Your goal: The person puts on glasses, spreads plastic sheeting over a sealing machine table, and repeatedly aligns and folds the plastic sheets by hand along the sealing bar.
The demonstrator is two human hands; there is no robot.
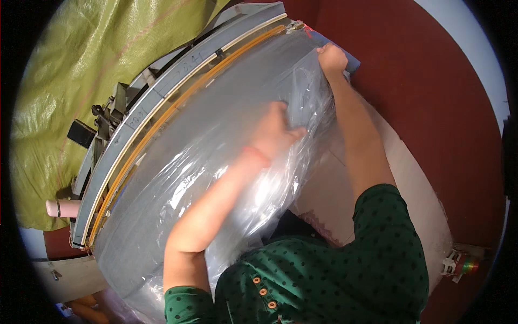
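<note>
A large clear plastic sheet lies in wrinkles over a long grey tabletop. At the far right corner of the table, my right hand is closed on the edge of the plastic sheet, with the arm stretched out. My left hand is over the middle of the sheet, blurred by motion, with the thumb held apart from the fingers. It appears to lie on or just above the plastic, and nothing shows in its grip. A red band is around the left wrist.
Along the table's far side run an orange strip and a grey metal rail with clamps and a small black box. A pink cylinder juts out at the left. Yellow-green woven sheeting hangs beyond. A colourful spool-like object is at right.
</note>
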